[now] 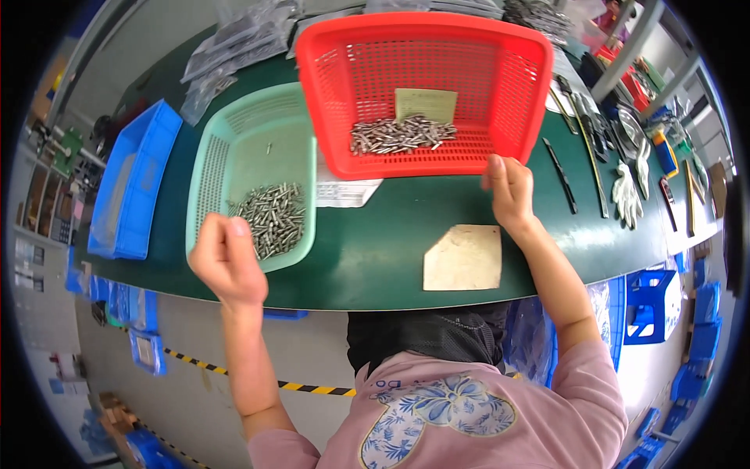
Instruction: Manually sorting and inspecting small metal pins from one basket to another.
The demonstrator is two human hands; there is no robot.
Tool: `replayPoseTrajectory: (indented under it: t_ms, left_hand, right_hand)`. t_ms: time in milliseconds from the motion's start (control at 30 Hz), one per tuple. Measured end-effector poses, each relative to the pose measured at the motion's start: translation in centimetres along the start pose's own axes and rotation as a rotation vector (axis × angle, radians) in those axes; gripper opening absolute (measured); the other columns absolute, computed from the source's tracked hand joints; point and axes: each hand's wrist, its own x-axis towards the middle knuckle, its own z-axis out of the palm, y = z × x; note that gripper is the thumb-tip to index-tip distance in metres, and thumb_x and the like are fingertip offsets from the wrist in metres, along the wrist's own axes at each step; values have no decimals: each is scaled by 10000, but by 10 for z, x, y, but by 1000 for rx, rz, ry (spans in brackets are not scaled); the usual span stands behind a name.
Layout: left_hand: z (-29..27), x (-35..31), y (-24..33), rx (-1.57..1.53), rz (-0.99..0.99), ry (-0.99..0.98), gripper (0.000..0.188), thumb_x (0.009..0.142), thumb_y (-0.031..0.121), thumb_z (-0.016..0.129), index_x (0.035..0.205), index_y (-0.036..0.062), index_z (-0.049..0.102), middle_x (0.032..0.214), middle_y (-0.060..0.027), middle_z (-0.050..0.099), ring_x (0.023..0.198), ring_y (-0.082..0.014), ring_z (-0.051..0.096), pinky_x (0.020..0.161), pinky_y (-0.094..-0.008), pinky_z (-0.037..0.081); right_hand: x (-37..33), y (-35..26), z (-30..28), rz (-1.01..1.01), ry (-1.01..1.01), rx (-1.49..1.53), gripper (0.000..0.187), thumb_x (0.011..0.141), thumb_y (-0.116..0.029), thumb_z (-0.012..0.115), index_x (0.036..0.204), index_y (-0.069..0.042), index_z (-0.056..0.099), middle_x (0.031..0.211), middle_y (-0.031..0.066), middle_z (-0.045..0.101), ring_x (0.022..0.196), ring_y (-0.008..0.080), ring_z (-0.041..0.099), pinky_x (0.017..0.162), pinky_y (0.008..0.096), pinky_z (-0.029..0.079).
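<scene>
My left hand (228,262) is closed with its fingers curled, over the near left rim of a light green basket (199,187). A pile of small metal pins (273,219) lies in that basket, with a lone pin farther back. My right hand (512,191) is also closed, thumb against the curled fingers, just in front of the red basket's (426,33) near right corner. Whatever either hand holds, if anything, is hidden. More metal pins (398,135) lie in the red basket, with a yellowish paper slip (426,105) standing behind them.
A cream board with cut corners (462,259) lies on the green table (367,258). At the left stands a blue bin (137,184). Pens, tools and white gloves (626,195) lie at the right. A printed sheet (348,192) is partly under the red basket; plastic bags (242,47) lie behind.
</scene>
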Motion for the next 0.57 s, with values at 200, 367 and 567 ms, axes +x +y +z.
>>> replayPoseTrajectory:
  t_ms: [200,367,567]
  left_hand:
    - [89,-7,23,-25,-75,-213,223,802,111,649,990,33,559,591,3,445,508,-88,413,483,-244,341]
    - [135,-8,19,138,-19,-399,250,752,113,662,974,28,583,833,-90,578,764,-222,588,672,-329,481]
    - [176,5,1,221,135,-523,258,770,136,656,993,21,595,919,-120,602,888,-251,587,825,-368,457]
  right_hand:
    - [-1,-14,5,-31,40,18,338,792,-98,610,1126,-68,568,817,86,604,750,291,587,683,404,435]
    - [4,-3,6,-218,87,-311,199,709,-100,644,908,-91,645,831,59,585,796,247,579,745,374,408]
    - [41,22,22,-187,34,-461,213,696,-126,662,906,-92,658,837,57,602,812,255,587,771,379,418]
